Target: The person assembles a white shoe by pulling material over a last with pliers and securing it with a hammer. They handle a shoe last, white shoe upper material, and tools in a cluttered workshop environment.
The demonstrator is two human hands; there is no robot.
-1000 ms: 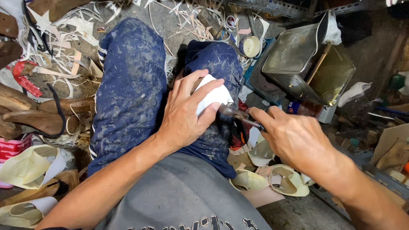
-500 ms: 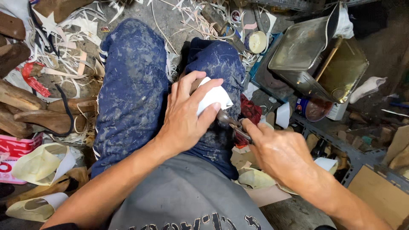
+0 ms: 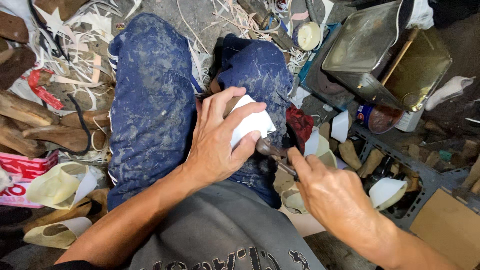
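Note:
My left hand (image 3: 220, 137) presses a white shoe piece (image 3: 252, 125) against my right knee, fingers wrapped over its top. My right hand (image 3: 327, 187) grips a small dark-handled tool (image 3: 272, 150) whose tip meets the lower edge of the white piece. What lies under the white piece is hidden by my left hand. Both legs wear dusty blue trousers (image 3: 150, 100).
A dented metal tin (image 3: 385, 55) with a stick in it stands at the upper right, a blue can (image 3: 375, 119) beside it. Wooden shoe lasts (image 3: 45, 125) and pale offcut strips (image 3: 75, 55) lie at the left. White and cream shoe parts (image 3: 387, 192) sit on a metal rack at the right.
My right hand has drawn closer to the white piece and lower in view. The left hand keeps its hold on the knee. The camera has shifted slightly.

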